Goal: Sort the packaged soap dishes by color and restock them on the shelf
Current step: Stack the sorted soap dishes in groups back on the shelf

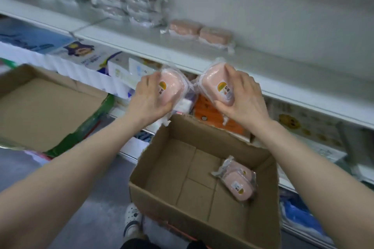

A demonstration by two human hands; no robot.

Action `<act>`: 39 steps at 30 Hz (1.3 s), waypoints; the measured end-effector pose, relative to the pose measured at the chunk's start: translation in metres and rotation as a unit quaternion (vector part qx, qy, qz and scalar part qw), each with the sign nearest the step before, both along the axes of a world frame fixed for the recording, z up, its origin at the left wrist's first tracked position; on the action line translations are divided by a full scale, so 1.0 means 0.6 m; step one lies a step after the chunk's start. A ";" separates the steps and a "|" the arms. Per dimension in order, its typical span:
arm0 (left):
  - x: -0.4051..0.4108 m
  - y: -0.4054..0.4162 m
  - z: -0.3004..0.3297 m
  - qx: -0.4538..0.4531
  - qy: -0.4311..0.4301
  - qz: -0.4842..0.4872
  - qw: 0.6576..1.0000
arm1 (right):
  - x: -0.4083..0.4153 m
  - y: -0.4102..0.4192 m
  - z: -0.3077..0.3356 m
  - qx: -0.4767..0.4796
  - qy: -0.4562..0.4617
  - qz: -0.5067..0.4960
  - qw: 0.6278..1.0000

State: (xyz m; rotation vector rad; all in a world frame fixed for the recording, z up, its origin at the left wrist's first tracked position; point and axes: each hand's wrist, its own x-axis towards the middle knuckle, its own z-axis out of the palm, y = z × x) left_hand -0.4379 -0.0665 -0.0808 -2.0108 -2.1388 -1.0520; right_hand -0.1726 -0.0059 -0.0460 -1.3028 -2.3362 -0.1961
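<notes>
Now glossy pink plastic-wrapped dishes (173, 89) above corrugated box (159, 194).

A shop: stocked retail shelf (202, 60), packaged goods (125, 4).

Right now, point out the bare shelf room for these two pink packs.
Bare shelf board lies in front of the grey packs, left of the two pink packs. More bare board runs right of them. The back left is crowded.
</notes>
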 end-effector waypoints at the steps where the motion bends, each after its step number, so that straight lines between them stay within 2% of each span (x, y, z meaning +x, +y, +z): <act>1: -0.019 0.018 0.020 0.023 0.010 0.001 1.000 | -0.011 0.011 0.020 0.013 0.004 0.003 1.000; 8: -0.117 0.165 0.141 0.033 0.016 -0.019 0.999 | -0.070 0.113 0.091 0.023 0.009 -0.021 0.999; 14: -0.167 0.353 0.200 -0.019 0.102 -0.099 0.990 | -0.088 0.208 0.089 -0.002 0.011 -0.102 0.995; 19: -0.152 0.491 0.242 -0.098 0.169 -0.168 0.966 | -0.087 0.274 0.099 0.004 -0.021 -0.154 0.988; 23: -0.153 0.572 0.232 -0.084 0.238 -0.231 0.940 | -0.088 0.332 0.117 -0.035 -0.068 -0.163 0.984; 26: -0.167 0.627 0.185 -0.094 0.294 -0.266 0.913 | -0.106 0.377 0.133 -0.060 -0.055 -0.163 0.983; 34: -0.169 0.662 0.126 -0.008 0.219 -0.232 0.948 | -0.165 0.489 0.123 -0.072 -0.099 -0.105 0.987; 37: -0.162 0.655 0.128 0.001 0.187 -0.231 0.955 | -0.169 0.502 0.097 -0.082 -0.130 -0.133 0.979; 39: -0.162 0.650 0.124 -0.015 0.187 -0.228 0.956 | -0.166 0.501 0.079 -0.077 -0.093 -0.153 0.981</act>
